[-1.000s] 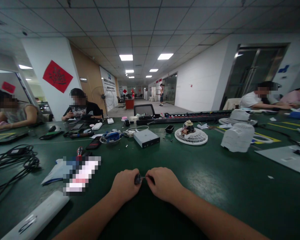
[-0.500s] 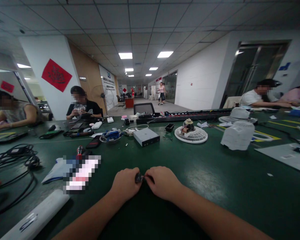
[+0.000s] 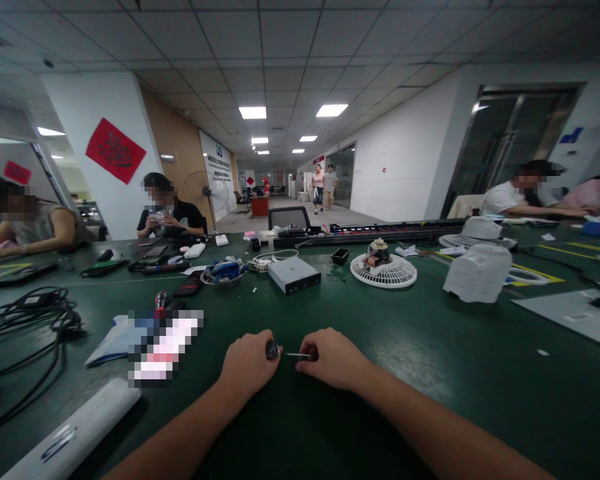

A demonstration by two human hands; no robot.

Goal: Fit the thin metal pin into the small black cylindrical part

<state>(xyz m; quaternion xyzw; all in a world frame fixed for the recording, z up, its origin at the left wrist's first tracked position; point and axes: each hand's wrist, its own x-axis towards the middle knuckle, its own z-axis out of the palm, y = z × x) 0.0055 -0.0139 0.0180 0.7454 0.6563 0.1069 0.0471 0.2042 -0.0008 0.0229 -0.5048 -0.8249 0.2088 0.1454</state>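
Observation:
My left hand [image 3: 247, 360] is closed around a small dark object [image 3: 272, 349] with a shiny, rounded end; its kind is too small to tell. Across a narrow gap, my right hand [image 3: 334, 360] pinches a thin light-coloured rod [image 3: 296, 355] between thumb and fingers. The rod points left, toward the dark object, and its tip appears slightly apart from it. Both hands are low over the green table [image 3: 380, 427]. Most of what my left hand holds is hidden by the fingers.
A disc drive [image 3: 294, 275] lies beyond my hands, with a white fan grille [image 3: 383, 270] and a white plastic housing [image 3: 477, 273] to its right. Black cables [image 3: 35, 320], a pouch [image 3: 113, 341] and a long white object [image 3: 75, 430] lie at left. Several people sit around the table.
My right hand has moved right, away from the left, and the thin rod now shows between them. My left hand has shifted slightly left. Two people in the background have walked closer.

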